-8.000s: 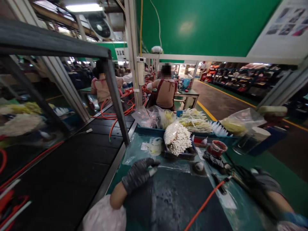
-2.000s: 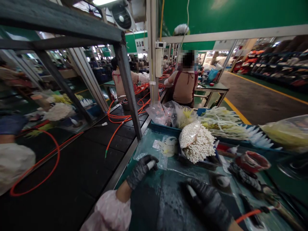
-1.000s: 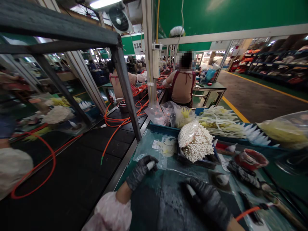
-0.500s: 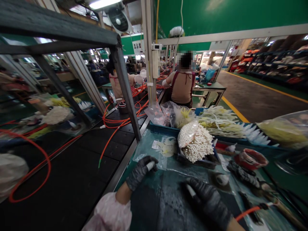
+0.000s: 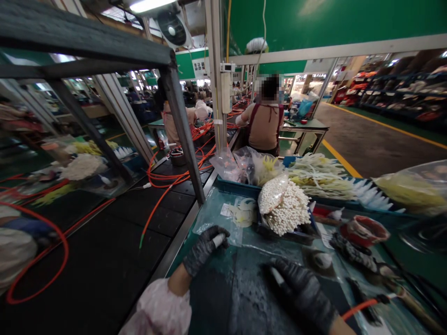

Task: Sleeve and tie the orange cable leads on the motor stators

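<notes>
My left hand [image 5: 208, 246], in a dark grey glove with a pale thumb tip, rests on the green work table [image 5: 217, 274] near its left edge. Its fingers are loosely bent and I see nothing in them. To the right lies my right hand [image 5: 302, 288], gloved alike, fingers stretched forward over the table and holding nothing visible. Beyond both hands, a bundle of white-tipped stems [image 5: 284, 207] sits partly in clear plastic in a dark tray [image 5: 303, 236]. Flat pale petal-like pieces [image 5: 244, 213] lie on clear plastic ahead of my left hand.
Orange cable [image 5: 159, 202] lies along the black conveyor [image 5: 115, 260] at left, under a grey metal frame [image 5: 179, 121]. A red pot [image 5: 365, 230] and a spare glove [image 5: 352, 251] are at right. Blue trays with leaf-like pieces [image 5: 317, 179] line the back. A co-worker [image 5: 265, 121] sits ahead.
Both my hands stay where they were. The orange cables on the conveyor have shifted slightly left and toward me. A co-worker's blue-covered arm has come into view at the left edge.
</notes>
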### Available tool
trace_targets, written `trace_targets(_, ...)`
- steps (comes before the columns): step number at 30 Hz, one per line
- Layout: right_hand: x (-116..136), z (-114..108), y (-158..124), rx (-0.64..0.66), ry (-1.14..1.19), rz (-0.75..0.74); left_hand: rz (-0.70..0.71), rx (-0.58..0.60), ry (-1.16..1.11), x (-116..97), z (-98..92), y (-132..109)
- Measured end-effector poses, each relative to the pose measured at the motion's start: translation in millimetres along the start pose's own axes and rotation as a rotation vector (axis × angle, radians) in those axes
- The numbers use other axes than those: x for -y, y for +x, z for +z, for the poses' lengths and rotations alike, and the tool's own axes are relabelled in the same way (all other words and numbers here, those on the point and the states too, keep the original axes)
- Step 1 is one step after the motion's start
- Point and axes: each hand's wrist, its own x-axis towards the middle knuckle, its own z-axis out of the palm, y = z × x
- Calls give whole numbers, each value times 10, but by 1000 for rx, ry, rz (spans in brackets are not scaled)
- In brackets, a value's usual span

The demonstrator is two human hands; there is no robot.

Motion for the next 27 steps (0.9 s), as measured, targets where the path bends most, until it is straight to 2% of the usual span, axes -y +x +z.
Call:
trace_targets(7, 45, -30, 35, -19, -52, -55, 1, 3, -22, -1, 5, 6)
trace_targets(14, -7, 12, -8, -34, -20, -9, 17, -11, -1, 25, -5, 10)
trace_targets(19, -26, 22, -18, -61, -31, -44, 22, 0, -26, 47, 1, 16)
trace_targets(27, 54, -40, 49, -58, -33, -70, 1, -11, -18, 4, 11, 0)
